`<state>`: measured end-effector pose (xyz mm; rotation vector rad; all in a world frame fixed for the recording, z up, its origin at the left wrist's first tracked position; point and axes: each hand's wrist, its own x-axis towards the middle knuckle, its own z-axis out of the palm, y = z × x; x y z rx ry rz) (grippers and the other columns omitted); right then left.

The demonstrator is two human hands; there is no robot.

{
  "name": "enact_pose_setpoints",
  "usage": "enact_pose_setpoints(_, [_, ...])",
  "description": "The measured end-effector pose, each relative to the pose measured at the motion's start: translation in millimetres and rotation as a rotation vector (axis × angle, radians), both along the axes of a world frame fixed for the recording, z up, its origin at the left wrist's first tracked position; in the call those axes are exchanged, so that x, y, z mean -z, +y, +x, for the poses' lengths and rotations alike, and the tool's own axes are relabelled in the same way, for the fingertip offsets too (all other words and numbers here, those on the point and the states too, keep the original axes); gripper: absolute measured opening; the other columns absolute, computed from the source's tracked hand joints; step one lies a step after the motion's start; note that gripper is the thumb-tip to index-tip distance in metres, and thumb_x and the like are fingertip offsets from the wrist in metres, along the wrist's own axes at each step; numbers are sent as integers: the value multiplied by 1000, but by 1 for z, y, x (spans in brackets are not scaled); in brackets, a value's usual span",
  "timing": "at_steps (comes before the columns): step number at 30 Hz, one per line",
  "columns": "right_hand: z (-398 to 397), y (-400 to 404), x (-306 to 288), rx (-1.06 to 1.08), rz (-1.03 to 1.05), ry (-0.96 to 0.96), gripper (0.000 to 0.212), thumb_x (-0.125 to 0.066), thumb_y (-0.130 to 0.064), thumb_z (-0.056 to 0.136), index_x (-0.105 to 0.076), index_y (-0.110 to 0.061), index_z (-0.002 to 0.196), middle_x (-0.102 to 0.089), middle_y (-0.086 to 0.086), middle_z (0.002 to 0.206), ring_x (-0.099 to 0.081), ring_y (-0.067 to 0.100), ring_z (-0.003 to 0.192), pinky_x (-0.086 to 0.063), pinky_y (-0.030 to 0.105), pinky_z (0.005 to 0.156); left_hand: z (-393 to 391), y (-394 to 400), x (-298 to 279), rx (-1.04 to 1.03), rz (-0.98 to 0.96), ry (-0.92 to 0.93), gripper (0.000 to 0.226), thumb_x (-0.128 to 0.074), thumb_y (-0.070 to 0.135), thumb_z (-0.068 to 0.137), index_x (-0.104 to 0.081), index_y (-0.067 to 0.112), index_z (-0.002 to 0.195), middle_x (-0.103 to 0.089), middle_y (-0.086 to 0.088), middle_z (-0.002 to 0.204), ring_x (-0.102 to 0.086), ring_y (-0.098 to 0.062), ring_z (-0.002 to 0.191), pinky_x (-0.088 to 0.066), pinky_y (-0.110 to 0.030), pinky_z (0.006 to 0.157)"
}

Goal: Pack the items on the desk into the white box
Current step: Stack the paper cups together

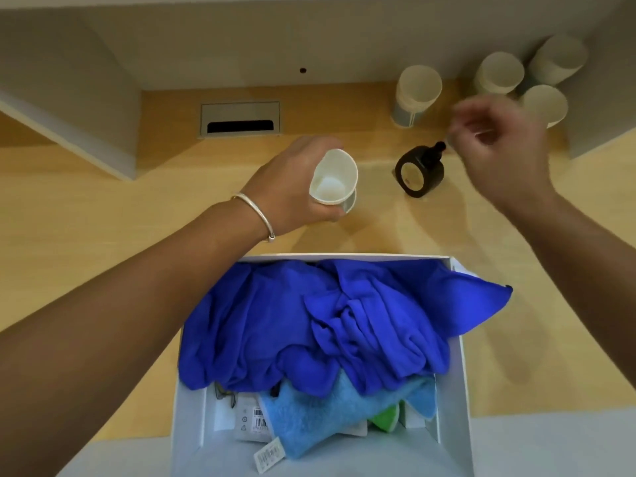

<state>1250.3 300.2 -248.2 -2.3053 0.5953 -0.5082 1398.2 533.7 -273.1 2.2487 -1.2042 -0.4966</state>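
Observation:
My left hand (292, 180) grips a white paper cup (334, 177), tilted so its open mouth faces me, above the wooden desk. My right hand (495, 146) is blurred with motion at the back right, fingers curled, just beyond a black tape roll (418, 173) with a small black cap at its far edge. Whether the right hand holds anything is unclear. The white box (461, 373) stands at the near edge. It holds a crumpled dark blue cloth (327, 321), a light blue towel (327, 418), a green item and tagged packets.
Several upside-down paper cups stand at the back right: one (416, 94) apart, the others (499, 74) clustered by the wall. A metal cable grommet (240, 118) is set into the desk at the back. Grey partition panels (62, 98) flank both sides.

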Motion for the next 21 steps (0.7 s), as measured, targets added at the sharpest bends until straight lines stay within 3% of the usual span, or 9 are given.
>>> enact_pose_setpoints(4, [40,-41,14,91,8,161,37,-64,-25,83,-62,-17,120,-64,-3,110,-60,9,97,-45,15,76,-1,-9,4,2,24,22,83,-82,45,60,-41,32,132,-45,5,136,-50,-17,115,-46,-35,92])
enact_pose_setpoints(7, [65,-62,33,-18,-38,303,62,-76,-30,77,-51,-17,132,-56,6,126,-56,18,108,-42,24,86,-1,-14,6,-5,31,51,85,-83,46,59,-38,35,131,-44,8,136,-50,-16,113,-47,-35,90])
enact_pose_setpoints(10, [88,-76,50,-86,-63,410,86,-80,-37,68,-36,-27,141,-41,5,140,-46,21,123,-39,30,100,0,-17,8,3,107,27,94,-83,47,58,-32,38,136,-38,9,142,-47,-16,118,-47,-35,90])
enact_pose_setpoints(12, [101,-83,60,-114,-123,458,97,-82,-42,63,-29,-30,143,-34,4,143,-42,24,127,-36,31,101,2,-18,7,-3,119,20,99,-84,47,56,-31,38,139,-38,9,142,-44,-16,123,-46,-36,92])
enact_pose_setpoints(17, [117,-93,77,-133,-164,416,102,-81,-47,62,-25,-28,144,-32,9,145,-40,30,128,-29,30,93,8,-10,8,-20,165,47,109,-87,50,50,-27,40,140,-39,9,136,-43,-13,123,-47,-39,94])
enact_pose_setpoints(21, [120,-91,80,-147,-183,429,96,-72,-57,63,-27,-30,143,-38,9,143,-44,32,124,-37,39,98,11,-2,18,-5,287,89,110,-85,49,55,-23,35,144,-37,7,141,-44,-15,125,-46,-38,96])
